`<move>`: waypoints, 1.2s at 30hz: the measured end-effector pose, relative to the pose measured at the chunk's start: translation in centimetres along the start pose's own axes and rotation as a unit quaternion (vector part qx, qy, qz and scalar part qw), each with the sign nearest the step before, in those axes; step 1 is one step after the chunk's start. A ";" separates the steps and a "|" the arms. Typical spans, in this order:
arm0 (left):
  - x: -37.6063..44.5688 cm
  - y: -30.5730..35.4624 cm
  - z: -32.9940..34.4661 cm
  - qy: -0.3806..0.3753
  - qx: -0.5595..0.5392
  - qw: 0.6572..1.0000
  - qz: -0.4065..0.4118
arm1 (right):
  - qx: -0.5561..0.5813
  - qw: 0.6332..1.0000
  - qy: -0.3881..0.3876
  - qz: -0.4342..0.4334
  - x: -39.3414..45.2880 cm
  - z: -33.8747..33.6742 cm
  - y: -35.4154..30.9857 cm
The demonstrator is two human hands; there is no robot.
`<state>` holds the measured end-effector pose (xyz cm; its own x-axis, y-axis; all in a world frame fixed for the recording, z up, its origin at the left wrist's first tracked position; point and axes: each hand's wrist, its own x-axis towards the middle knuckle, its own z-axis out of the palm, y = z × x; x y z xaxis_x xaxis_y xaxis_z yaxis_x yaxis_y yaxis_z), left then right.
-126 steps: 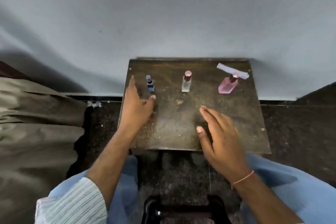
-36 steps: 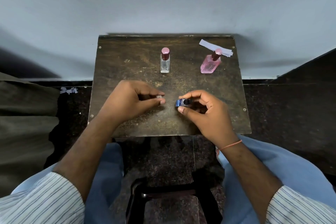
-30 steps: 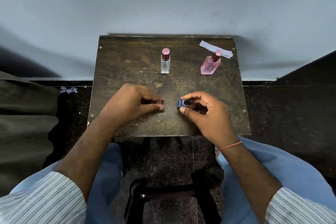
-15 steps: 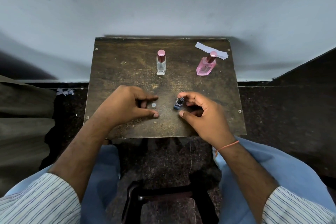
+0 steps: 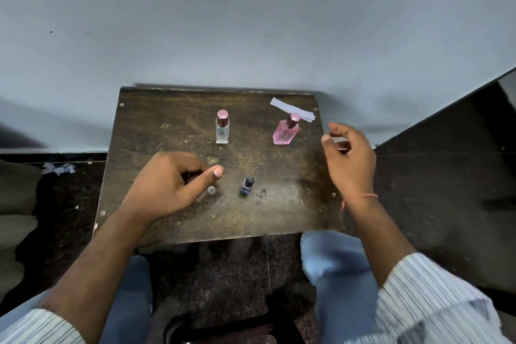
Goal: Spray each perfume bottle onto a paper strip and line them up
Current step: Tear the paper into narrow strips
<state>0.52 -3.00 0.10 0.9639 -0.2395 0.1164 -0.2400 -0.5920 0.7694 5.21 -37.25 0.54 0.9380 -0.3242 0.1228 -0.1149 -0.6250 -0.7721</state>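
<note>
Perfume, in a small blue bottle (image 5: 247, 186), stands uncapped near the tabletop's (image 5: 167, 109) centre, its clear cap (image 5: 211, 190) just beside it under the left hand (image 5: 167, 184). That hand hovers loosely curled and empty; the right hand (image 5: 349, 159) hangs relaxed and empty near the right edge, close to the pink bottle (image 5: 285, 132) and paper strips (image 5: 291, 113). A clear bottle (image 5: 222, 130) stands at the back. Likely light, hard and slippery glass, the blue bottle looks easy to topple; pinching its body low, finger on the nozzle, seems safest. No readable labels.
</note>
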 end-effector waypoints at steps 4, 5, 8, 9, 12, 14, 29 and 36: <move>0.1 -0.3 0.0 -0.005 -0.015 1.000 0.002 | -0.115 0.991 -0.066 -0.013 4.9 2.1 0.5; 0.2 -0.3 0.1 -0.005 -0.015 1.000 0.005 | -0.126 0.989 -0.077 -0.008 5.8 2.8 0.4; 0.2 0.0 0.2 -0.004 -0.022 1.000 0.009 | -0.134 0.987 -0.084 0.012 7.8 4.6 0.2; 0.2 0.1 0.3 -0.005 -0.024 1.000 0.010 | -0.135 0.987 -0.088 0.017 8.2 5.0 0.2; 0.3 0.2 0.2 -0.005 -0.020 1.000 0.011 | -0.148 0.985 -0.087 0.025 9.2 5.9 0.0; 0.3 0.2 0.1 -0.003 -0.021 1.000 0.009 | -0.146 0.986 -0.072 0.024 9.7 6.1 0.0; 0.1 0.8 0.0 -0.002 -0.036 0.999 -0.008 | 0.128 0.965 -0.026 0.226 8.0 3.4 3.3; 0.0 1.1 -0.1 0.002 -0.038 0.999 -0.004 | 0.177 0.954 -0.008 0.240 6.4 2.3 1.4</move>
<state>0.27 -3.58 0.98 0.9665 -0.2313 0.1117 -0.2222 -0.5346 0.8153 11.83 -38.57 -1.21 0.8099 -0.5004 -0.3062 -0.4187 -0.1276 -0.8991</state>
